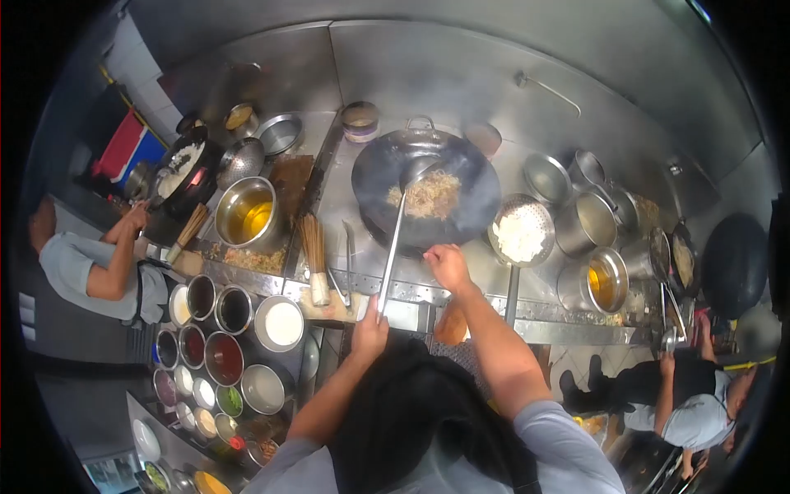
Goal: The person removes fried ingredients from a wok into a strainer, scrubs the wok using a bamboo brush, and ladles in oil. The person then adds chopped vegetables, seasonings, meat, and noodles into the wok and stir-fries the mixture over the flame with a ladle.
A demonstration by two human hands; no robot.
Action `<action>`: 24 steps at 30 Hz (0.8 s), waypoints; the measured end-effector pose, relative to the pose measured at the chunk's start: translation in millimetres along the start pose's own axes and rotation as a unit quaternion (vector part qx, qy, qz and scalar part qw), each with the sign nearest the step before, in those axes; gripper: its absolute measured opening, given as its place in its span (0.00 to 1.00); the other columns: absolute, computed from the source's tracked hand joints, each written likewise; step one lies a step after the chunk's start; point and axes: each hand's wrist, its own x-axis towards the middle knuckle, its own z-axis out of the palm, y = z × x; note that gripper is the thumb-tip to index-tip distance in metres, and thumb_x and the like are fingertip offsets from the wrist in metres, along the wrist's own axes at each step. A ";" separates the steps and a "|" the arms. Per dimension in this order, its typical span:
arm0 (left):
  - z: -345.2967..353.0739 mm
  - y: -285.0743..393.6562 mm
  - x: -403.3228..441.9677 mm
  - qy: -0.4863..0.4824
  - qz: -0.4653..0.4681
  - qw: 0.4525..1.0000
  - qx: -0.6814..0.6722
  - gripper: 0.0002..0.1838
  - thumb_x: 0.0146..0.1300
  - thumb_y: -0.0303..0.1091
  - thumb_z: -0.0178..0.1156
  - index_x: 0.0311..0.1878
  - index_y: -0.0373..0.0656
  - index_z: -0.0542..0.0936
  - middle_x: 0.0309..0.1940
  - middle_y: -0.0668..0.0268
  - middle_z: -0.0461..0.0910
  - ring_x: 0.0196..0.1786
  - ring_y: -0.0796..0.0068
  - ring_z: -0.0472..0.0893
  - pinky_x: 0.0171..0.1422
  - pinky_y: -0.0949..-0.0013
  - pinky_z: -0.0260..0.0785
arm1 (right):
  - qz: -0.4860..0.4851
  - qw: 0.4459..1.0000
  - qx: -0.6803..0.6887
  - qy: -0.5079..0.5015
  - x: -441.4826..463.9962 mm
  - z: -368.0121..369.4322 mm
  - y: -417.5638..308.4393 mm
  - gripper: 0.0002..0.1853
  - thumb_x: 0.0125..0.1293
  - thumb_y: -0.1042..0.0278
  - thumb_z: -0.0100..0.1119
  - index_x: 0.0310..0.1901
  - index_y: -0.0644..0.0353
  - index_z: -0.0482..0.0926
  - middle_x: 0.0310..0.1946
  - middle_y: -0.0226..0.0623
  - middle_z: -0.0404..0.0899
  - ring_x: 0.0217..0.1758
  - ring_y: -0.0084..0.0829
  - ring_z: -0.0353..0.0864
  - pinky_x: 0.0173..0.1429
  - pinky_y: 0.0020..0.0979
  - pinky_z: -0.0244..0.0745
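Note:
My left hand (370, 333) is wrapped round the long handle of a steel ladle (392, 247). The ladle's bowl rests in a dark wok (372, 177), against a heap of browned, chopped or grainy food (428, 198). Steam hazes the wok. My right hand (447, 267) is at the wok's near edge with its fingers curled closed; what they hold, if anything, is hidden. Right of the wok, a perforated strainer (500, 239) holds white food (522, 233). An orange-brown object (451, 323) lies below my right forearm.
A bamboo brush (313, 247) stands left of the wok. Pots with yellow liquid (255, 221) (603, 284) flank the stove. Several sauce containers (225, 358) sit at lower left. One person (99, 272) works at a wok on the left; another person (691, 403) is at the right.

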 end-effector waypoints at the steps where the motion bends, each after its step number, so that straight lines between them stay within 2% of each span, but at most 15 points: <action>1: 2.5 -1.5 -6.8 0.002 -0.006 1.000 -0.006 0.32 0.66 0.33 0.53 0.74 0.49 0.62 0.37 0.40 0.81 0.41 0.35 0.80 0.45 0.43 0.72 | 0.003 1.000 0.000 0.005 0.4 0.0 0.2 0.08 0.63 0.65 0.64 0.32 0.61 0.84 0.33 0.43 0.85 0.41 0.47 0.81 0.56 0.43 0.71; 3: 9.3 -16.2 -7.3 0.013 -0.019 1.000 -0.009 0.31 0.66 0.33 0.53 0.74 0.49 0.62 0.37 0.39 0.81 0.41 0.34 0.80 0.45 0.43 0.72 | -0.001 1.000 0.007 0.004 3.4 3.0 0.1 0.08 0.63 0.65 0.63 0.32 0.61 0.84 0.33 0.43 0.85 0.42 0.47 0.81 0.56 0.43 0.71; 6: 24.1 -37.4 3.5 0.054 0.069 0.994 0.064 0.32 0.66 0.33 0.54 0.74 0.46 0.62 0.31 0.47 0.82 0.31 0.43 0.82 0.38 0.50 0.75 | 0.004 1.000 0.004 -0.031 5.4 2.6 7.6 0.08 0.63 0.65 0.63 0.32 0.61 0.84 0.33 0.43 0.85 0.45 0.46 0.81 0.59 0.44 0.71; 8: 4.7 11.1 -3.7 -0.069 -0.136 0.976 -0.157 0.31 0.65 0.33 0.55 0.72 0.43 0.64 0.23 0.58 0.79 0.20 0.62 0.78 0.26 0.60 0.73 | 0.002 1.000 -0.009 -0.030 5.8 5.2 9.5 0.09 0.62 0.64 0.64 0.37 0.60 0.85 0.37 0.45 0.84 0.48 0.47 0.81 0.60 0.45 0.71; 9: -18.7 51.9 -11.6 -0.110 -0.177 0.959 -0.193 0.28 0.65 0.32 0.56 0.69 0.42 0.67 0.20 0.67 0.73 0.16 0.77 0.71 0.18 0.69 0.65 | -0.019 0.999 -0.047 0.019 3.2 0.6 0.9 0.10 0.63 0.63 0.64 0.41 0.60 0.85 0.40 0.46 0.84 0.49 0.47 0.80 0.60 0.44 0.71; 12: -47.4 100.1 -35.6 -0.160 -0.184 0.903 -0.353 0.16 0.67 0.30 0.53 0.57 0.46 0.71 0.18 0.70 0.70 0.15 0.79 0.69 0.15 0.70 0.59 | -0.016 0.986 -0.045 0.157 -20.7 -12.0 -39.2 0.20 0.67 0.61 0.62 0.57 0.61 0.77 0.45 0.46 0.83 0.54 0.44 0.80 0.60 0.41 0.72; 13: -34.7 95.5 -36.6 -0.147 -0.175 0.891 -0.391 0.19 0.63 0.30 0.55 0.57 0.41 0.69 0.18 0.67 0.73 0.13 0.78 0.69 0.13 0.71 0.58 | 0.062 0.976 0.195 0.072 -28.3 -9.9 -55.5 0.23 0.69 0.61 0.61 0.61 0.61 0.73 0.45 0.45 0.83 0.53 0.41 0.80 0.58 0.40 0.73; 14: -56.4 124.7 -40.1 -0.172 -0.176 0.883 -0.400 0.18 0.67 0.33 0.55 0.57 0.40 0.68 0.19 0.66 0.74 0.15 0.77 0.72 0.15 0.71 0.63 | 0.160 0.899 0.405 -0.040 -35.0 -9.0 -75.6 0.25 0.70 0.61 0.60 0.66 0.60 0.69 0.44 0.44 0.83 0.52 0.39 0.81 0.57 0.38 0.75; 15: -30.8 100.0 -33.0 -0.193 -0.080 0.881 -0.425 0.19 0.70 0.36 0.54 0.60 0.40 0.66 0.21 0.64 0.76 0.16 0.75 0.75 0.16 0.70 0.66 | 0.182 0.837 0.496 -0.140 -36.8 -21.9 -109.4 0.24 0.71 0.63 0.59 0.65 0.60 0.68 0.42 0.42 0.83 0.47 0.36 0.81 0.52 0.36 0.76; 16: -59.2 122.9 -37.1 -0.242 -0.073 0.880 -0.402 0.21 0.72 0.37 0.53 0.62 0.39 0.64 0.24 0.62 0.79 0.20 0.73 0.79 0.20 0.70 0.69 | 0.208 0.760 0.571 -0.230 -35.1 -27.0 -133.6 0.23 0.72 0.65 0.58 0.64 0.60 0.67 0.40 0.40 0.82 0.42 0.32 0.82 0.47 0.33 0.78; 17: -49.3 118.6 -34.2 -0.225 -0.002 0.900 -0.373 0.19 0.71 0.41 0.57 0.59 0.42 0.71 0.27 0.60 0.81 0.29 0.66 0.83 0.29 0.64 0.74 | 0.190 0.779 0.558 -0.215 -31.8 -18.2 -125.9 0.19 0.71 0.66 0.57 0.60 0.59 0.68 0.36 0.39 0.81 0.36 0.30 0.80 0.42 0.31 0.77; 18: -70.4 117.2 -44.2 -0.193 -0.008 0.906 -0.376 0.19 0.71 0.41 0.57 0.59 0.42 0.71 0.27 0.60 0.81 0.29 0.66 0.83 0.29 0.64 0.74 | 0.167 0.799 0.544 -0.194 -26.4 -8.2 -121.5 0.15 0.71 0.68 0.57 0.57 0.58 0.70 0.33 0.37 0.79 0.31 0.27 0.79 0.37 0.28 0.76; 20: -126.1 135.7 -60.3 -0.134 0.095 0.986 -0.011 0.16 0.69 0.44 0.60 0.53 0.45 0.78 0.32 0.58 0.82 0.39 0.59 0.84 0.43 0.58 0.75 | 0.214 0.783 0.561 -0.161 -24.5 -13.1 -149.0 0.14 0.69 0.72 0.57 0.53 0.58 0.69 0.25 0.31 0.75 0.25 0.22 0.74 0.30 0.24 0.72; 21: -152.0 139.6 -82.0 -0.038 0.073 0.996 -0.026 0.15 0.67 0.47 0.61 0.49 0.49 0.83 0.37 0.58 0.83 0.44 0.56 0.84 0.52 0.56 0.73 | 0.196 0.788 0.549 -0.197 -24.6 -15.1 -148.4 0.14 0.68 0.73 0.57 0.53 0.56 0.69 0.26 0.32 0.75 0.23 0.22 0.74 0.27 0.24 0.71; 24: -225.2 97.6 -153.8 0.233 0.025 0.965 -0.116 0.13 0.66 0.40 0.63 0.48 0.44 0.83 0.41 0.58 0.84 0.44 0.60 0.84 0.51 0.61 0.74 | 0.211 0.798 0.493 -0.274 -40.9 -23.2 -145.1 0.16 0.68 0.73 0.56 0.55 0.54 0.67 0.26 0.33 0.74 0.16 0.22 0.69 0.16 0.24 0.65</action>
